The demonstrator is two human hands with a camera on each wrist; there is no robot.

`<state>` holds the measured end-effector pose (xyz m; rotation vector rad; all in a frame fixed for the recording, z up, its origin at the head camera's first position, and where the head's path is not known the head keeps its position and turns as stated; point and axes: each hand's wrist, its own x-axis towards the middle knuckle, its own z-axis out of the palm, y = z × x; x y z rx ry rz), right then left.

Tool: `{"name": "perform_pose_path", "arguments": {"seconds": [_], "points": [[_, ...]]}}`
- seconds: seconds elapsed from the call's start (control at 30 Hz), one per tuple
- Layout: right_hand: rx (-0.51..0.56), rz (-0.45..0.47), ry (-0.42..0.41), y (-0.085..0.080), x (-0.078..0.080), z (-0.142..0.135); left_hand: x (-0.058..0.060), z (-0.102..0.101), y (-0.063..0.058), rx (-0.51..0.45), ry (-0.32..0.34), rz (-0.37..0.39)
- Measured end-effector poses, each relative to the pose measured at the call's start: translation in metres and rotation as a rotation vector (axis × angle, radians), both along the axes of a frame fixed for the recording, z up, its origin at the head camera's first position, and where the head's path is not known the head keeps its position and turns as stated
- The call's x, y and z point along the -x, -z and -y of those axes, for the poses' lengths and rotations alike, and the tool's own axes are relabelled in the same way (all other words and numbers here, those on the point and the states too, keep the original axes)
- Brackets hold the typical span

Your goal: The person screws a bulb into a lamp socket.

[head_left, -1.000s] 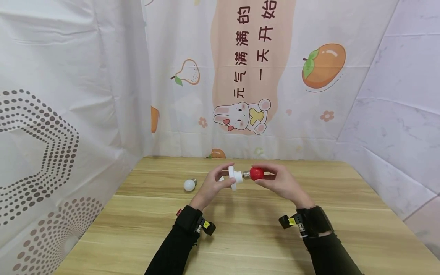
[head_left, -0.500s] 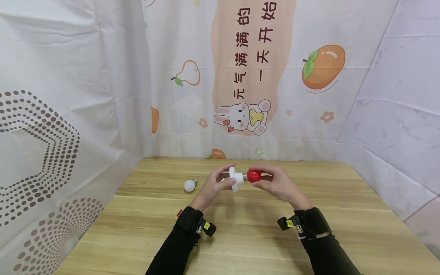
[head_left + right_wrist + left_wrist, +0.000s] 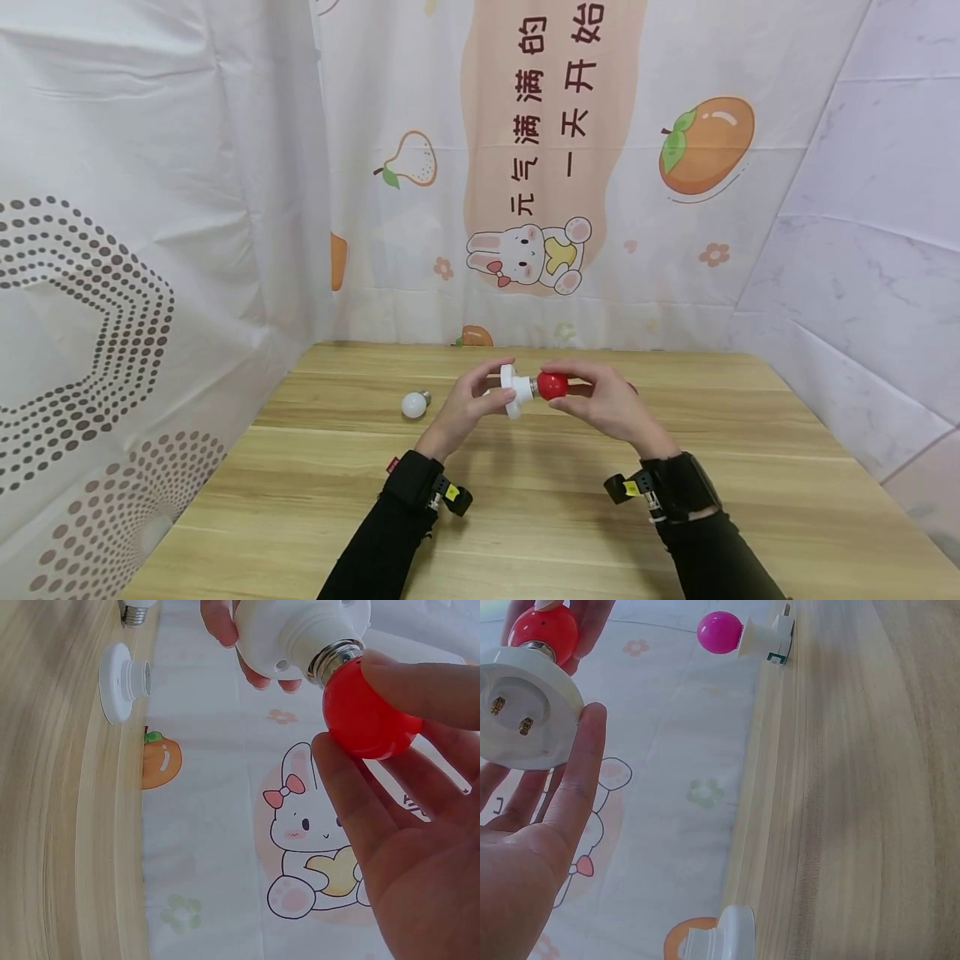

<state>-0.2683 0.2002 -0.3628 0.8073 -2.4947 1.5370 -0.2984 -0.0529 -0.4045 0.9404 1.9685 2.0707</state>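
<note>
Passage between forearms over tabletop; white bulb in way left of left hand.

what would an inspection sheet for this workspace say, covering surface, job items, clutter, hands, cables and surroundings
Surface: wood-grain table.
Job's things: red bulb at the mouth of a white lamp holder, metal thread partly showing; how far in cannot be told.
Clutter: white bulb lying left of the left hand; pink bulb in a second holder; bulbless third holder on the table.
Hands: left grips the lamp holder; right hand pinches the red bulb.
Cables: nothing seen.
Surroundings: printed curtain behind, dotted sheet left, marble-patterned sheet right.
</note>
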Motion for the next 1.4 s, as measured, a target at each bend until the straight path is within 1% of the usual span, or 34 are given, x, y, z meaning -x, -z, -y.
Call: {"name": "perform_pose_path", "arguments": {"seconds": [0.43,0.73,0.87,1.1,1.23,1.4], "points": [[-0.02,0.027,0.005,-0.0002,-0.0005,-0.0017,-0.0001,0.0,-0.0004,0.007,0.001,-0.016],[-0.041,0.103,0.034,-0.0009,-0.0029,-0.0038,0.0004,0.0003,0.0006,0.008,0.008,-0.049],[-0.018,0.162,0.037,-0.0004,-0.0025,-0.004,-0.0003,0.0001,-0.0002,0.013,0.004,-0.066],[0.117,0.31,-0.013,0.0024,0.0011,-0.0014,-0.0015,0.0011,-0.0017,0.045,-0.023,-0.088],[0.153,0.381,-0.007,0.0028,0.0019,-0.0006,-0.0019,0.0017,-0.003,0.061,-0.035,-0.106],[0.171,0.437,0.011,0.0046,0.0017,0.0004,-0.0015,0.0019,-0.0033,0.074,-0.039,-0.126]]}}
